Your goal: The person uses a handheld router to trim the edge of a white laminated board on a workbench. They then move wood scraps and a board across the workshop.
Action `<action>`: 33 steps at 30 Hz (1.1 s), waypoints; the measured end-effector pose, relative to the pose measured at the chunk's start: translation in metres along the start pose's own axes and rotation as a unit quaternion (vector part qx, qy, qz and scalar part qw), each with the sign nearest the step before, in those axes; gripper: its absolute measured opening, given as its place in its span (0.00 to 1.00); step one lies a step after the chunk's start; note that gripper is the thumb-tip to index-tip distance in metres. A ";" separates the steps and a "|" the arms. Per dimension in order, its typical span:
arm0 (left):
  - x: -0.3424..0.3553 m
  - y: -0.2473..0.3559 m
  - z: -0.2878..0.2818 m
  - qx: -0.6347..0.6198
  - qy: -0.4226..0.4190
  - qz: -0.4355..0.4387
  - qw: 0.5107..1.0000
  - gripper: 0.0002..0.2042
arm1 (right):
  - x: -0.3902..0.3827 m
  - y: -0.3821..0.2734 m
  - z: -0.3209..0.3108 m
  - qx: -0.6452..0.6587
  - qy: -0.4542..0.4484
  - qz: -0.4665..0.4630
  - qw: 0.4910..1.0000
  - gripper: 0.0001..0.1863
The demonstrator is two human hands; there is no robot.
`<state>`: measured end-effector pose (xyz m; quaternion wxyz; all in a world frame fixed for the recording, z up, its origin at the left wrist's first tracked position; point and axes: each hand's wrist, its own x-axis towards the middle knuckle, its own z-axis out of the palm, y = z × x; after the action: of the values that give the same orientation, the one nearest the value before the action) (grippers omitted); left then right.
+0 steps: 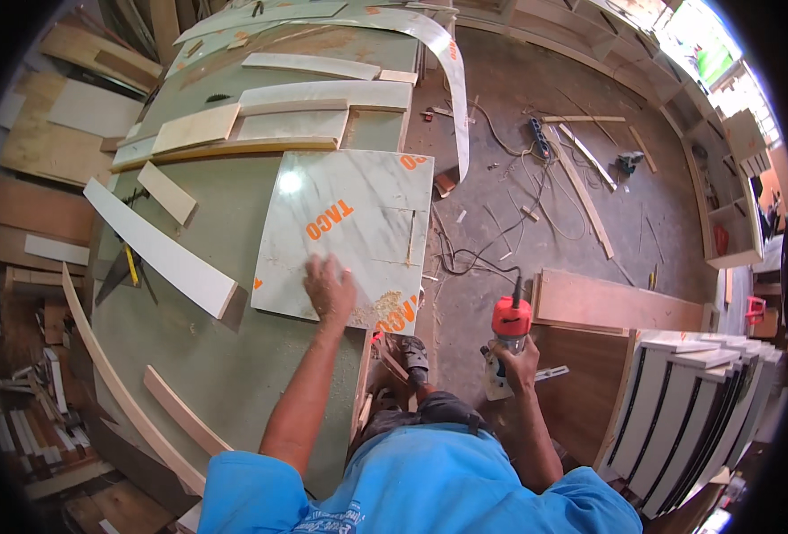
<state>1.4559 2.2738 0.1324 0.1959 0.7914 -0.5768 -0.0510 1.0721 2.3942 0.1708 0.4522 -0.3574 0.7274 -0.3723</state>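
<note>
A white marble-patterned panel (358, 214) with orange print lies on the green worktable (260, 383). My left hand (330, 289) rests on it with the fingers spread. Sawdust (381, 310) is heaped on the panel to the right of that hand, near its front edge. A slot (411, 238) shows close to the panel's right side. Out to the right, beyond the table's edge, my right hand (516, 360) is wrapped round a red-topped trim router (511, 319), held upright. Its pale flat base is below my hand, and a dark cord leaves its top.
White and wooden strips (296, 107) lie across the table's far part. A long white strip (158, 249) and a yellow-handled saw (131, 264) lie at left. Cords, a power strip (538, 138) and offcuts litter the floor. Stacked panels (688, 400) stand at right.
</note>
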 end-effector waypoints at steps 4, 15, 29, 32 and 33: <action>-0.043 0.072 -0.044 -0.182 -0.109 -0.031 0.977 0.13 | -0.032 -0.022 -0.013 -0.138 -0.028 -0.084 0.986 0.38; -0.120 0.163 -0.147 -0.411 -0.115 0.121 0.896 0.14 | -0.077 -0.077 0.006 -0.172 -0.109 -0.214 0.955 0.38; -0.168 0.109 -0.178 -0.400 -0.174 0.261 0.861 0.15 | -0.151 -0.069 -0.002 -0.137 -0.180 -0.224 0.948 0.38; -0.177 0.111 -0.186 -0.413 -0.151 0.289 0.850 0.15 | -0.159 -0.049 -0.007 -0.080 -0.183 -0.188 0.962 0.35; -0.179 0.112 -0.185 -0.407 -0.142 0.303 0.850 0.15 | -0.161 -0.042 -0.009 -0.046 -0.183 -0.178 0.966 0.33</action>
<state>1.3532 2.4588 0.3179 0.4222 0.4108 -0.7372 -0.3308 1.1253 2.5143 0.2734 0.4870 -0.5638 0.5730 -0.3415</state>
